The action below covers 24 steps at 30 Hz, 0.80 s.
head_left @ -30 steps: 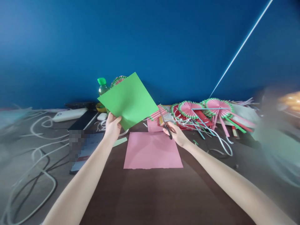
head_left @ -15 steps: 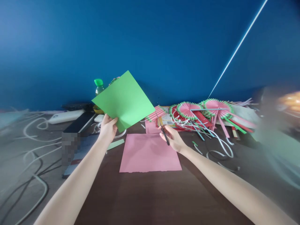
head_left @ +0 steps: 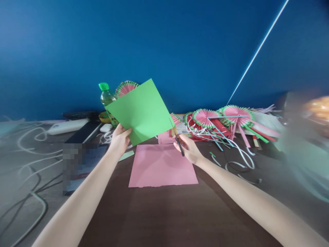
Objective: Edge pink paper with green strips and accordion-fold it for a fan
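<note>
1. At the centre of the frame, a green sheet of paper [head_left: 140,115] is held raised and tilted, one corner towards the top; it looks nearly square, so no long axis stands out.
2. At its lower left edge, the left hand [head_left: 120,140] pinches it, thumb on the near face.
3. Right of centre, the right hand [head_left: 189,149] has its fingers curled around the handles of black-handled scissors [head_left: 181,147], whose long axis runs from lower right to upper left, blades towards the sheet's right corner. That corner lies up and left of the right fingers, and the right hand is the nearer one. Whether blade and paper touch, I cannot tell.
4. Below the raised sheet, a pink sheet of paper [head_left: 164,168] lies flat on the dark tabletop [head_left: 164,212].
5. In the left half, behind the green sheet, stands a clear bottle with a green cap [head_left: 104,86]; its contents are unclear.
6. Right of centre, pleated paper rosettes [head_left: 207,117] lie among loose strips.
</note>
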Available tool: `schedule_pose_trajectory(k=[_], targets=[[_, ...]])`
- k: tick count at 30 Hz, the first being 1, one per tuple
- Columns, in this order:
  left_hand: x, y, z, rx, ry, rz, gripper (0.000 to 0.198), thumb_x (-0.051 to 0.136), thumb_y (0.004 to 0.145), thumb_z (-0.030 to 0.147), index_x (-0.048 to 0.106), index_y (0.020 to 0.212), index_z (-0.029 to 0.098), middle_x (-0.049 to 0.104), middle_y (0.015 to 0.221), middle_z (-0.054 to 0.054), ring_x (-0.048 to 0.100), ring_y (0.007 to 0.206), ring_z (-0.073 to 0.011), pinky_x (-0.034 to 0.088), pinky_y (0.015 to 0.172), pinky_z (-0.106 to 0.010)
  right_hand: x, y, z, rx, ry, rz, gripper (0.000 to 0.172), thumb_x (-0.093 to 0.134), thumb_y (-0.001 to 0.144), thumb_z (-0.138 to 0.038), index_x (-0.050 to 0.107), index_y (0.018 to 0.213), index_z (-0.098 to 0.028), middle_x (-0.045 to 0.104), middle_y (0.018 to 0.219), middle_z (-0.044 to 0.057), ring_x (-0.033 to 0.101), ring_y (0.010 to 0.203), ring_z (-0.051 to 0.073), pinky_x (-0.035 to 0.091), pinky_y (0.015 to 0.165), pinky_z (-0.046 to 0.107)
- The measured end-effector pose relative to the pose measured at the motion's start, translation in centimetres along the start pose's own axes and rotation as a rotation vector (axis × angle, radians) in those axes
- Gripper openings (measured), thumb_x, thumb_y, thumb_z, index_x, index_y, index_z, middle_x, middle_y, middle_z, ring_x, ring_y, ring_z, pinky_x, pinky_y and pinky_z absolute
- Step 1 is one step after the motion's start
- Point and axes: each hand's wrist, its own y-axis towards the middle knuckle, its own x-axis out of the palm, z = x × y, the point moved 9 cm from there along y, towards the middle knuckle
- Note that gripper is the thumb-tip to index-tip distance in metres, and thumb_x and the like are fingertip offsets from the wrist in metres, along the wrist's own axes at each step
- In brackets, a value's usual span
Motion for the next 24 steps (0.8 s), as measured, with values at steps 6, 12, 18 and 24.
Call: schedule_pose_trajectory(k=[6, 12, 18, 24], targets=[[0.19, -0.02, 0.03, 0.005, 0.024, -0.019, 0.031, 0.061, 0.059, 0.009, 0.059, 0.088, 0.018, 0.066, 0.087, -0.005, 0.062, 0.094, -0.0225, 0.051, 0.082, -0.035, 0.10, -0.05, 0.23, 0.006, 0.031, 0.003, 0.022, 0.050, 0.082, -0.038, 0.053, 0.095, -0.020, 0.056, 0.087, 0.003, 0.053, 0.079, 0.015, 0.041, 0.073, 0.026], [0.24, -0.11, 0.05, 0.008, 0.015, -0.021, 0.032, 0.062, 0.058, 0.009, 0.060, 0.087, 0.020, 0.067, 0.088, -0.004, 0.064, 0.089, -0.0216, 0.053, 0.080, -0.034, 0.06, -0.07, 0.22, 0.008, 0.032, 0.001, 0.024, 0.050, 0.082, -0.039, 0.053, 0.096, -0.020, 0.056, 0.086, 0.003, 0.052, 0.078, 0.015, 0.041, 0.072, 0.027], [0.28, -0.10, -0.11, -0.002, 0.030, -0.031, 0.034, 0.062, 0.058, 0.009, 0.059, 0.091, 0.018, 0.067, 0.089, -0.006, 0.063, 0.093, -0.0232, 0.051, 0.084, -0.037, 0.01, -0.10, 0.06, 0.003, 0.029, 0.005, 0.024, 0.050, 0.082, -0.039, 0.053, 0.095, -0.020, 0.056, 0.085, 0.003, 0.052, 0.076, 0.015, 0.041, 0.071, 0.026], [0.38, -0.16, 0.08, 0.002, 0.029, -0.030, 0.034, 0.062, 0.057, 0.009, 0.060, 0.089, 0.018, 0.068, 0.087, -0.005, 0.063, 0.094, -0.0234, 0.052, 0.083, -0.036, -0.01, -0.10, 0.08, -0.002, 0.027, 0.007, 0.023, 0.050, 0.082, -0.039, 0.054, 0.094, -0.020, 0.055, 0.084, 0.003, 0.051, 0.076, 0.015, 0.041, 0.070, 0.026]])
